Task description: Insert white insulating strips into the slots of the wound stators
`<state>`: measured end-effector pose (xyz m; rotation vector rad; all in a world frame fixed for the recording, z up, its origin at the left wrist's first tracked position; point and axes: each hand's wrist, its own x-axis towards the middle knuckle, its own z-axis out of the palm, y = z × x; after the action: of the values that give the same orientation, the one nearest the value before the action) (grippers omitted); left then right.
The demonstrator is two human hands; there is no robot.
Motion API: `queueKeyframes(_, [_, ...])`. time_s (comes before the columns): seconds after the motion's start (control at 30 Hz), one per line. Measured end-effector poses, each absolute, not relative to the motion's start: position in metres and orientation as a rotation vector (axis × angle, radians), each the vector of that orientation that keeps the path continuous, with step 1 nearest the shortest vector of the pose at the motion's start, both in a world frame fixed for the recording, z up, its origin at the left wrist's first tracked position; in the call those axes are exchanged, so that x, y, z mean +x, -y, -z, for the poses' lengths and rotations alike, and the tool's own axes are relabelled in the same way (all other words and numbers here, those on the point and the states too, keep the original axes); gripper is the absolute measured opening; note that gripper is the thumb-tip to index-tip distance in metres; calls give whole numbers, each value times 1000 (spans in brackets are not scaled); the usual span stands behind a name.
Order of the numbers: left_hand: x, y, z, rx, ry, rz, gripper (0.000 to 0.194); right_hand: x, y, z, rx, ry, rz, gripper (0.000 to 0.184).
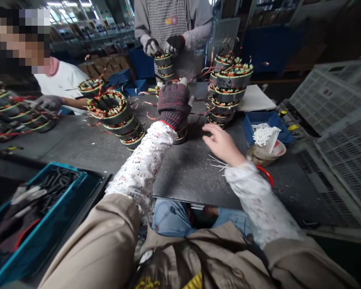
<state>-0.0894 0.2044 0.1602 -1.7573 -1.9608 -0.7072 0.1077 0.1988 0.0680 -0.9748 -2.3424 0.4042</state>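
In the head view, my left hand (173,98), in a dark knit glove, reaches over a short stack of wound stators (180,136) in the middle of the table. Its fingers curl around the upper stator, which the glove mostly hides. Bare and empty, my right hand (221,141) hovers to the right of that stack, thumb and fingers apart. Thin white strips (218,163) lie by its wrist. A taller stack of stators (228,94) with loose copper leads rises beyond the right hand. Another leaning stack (116,114) stands left of my gloved hand.
A co-worker's gloved hands (164,46) are on a stator stack opposite; another person (63,86) works at left. A blue tray (266,122) and a bowl (276,152) with white sticks stand at right. A teal bin (78,180) holds black pieces and gloves. Crates (333,92) stand at far right.
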Motion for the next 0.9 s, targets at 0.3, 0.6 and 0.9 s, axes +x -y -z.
queueKeyframes(0.3, [-109, -195, -169, -1858, 2085, 1068, 84, 77, -215, -65, -1340, 2810, -95, 47])
queueKeyframes(0.6, [-111, -195, -166, -2091, 1730, 965, 53, 124, -177, -84, -1328, 2800, 57, 47])
queueKeyframes(0.9, [-80, -228, -177, -2428, 1556, 1033, 36, 163, -144, -64, -1437, 2610, 92, 39])
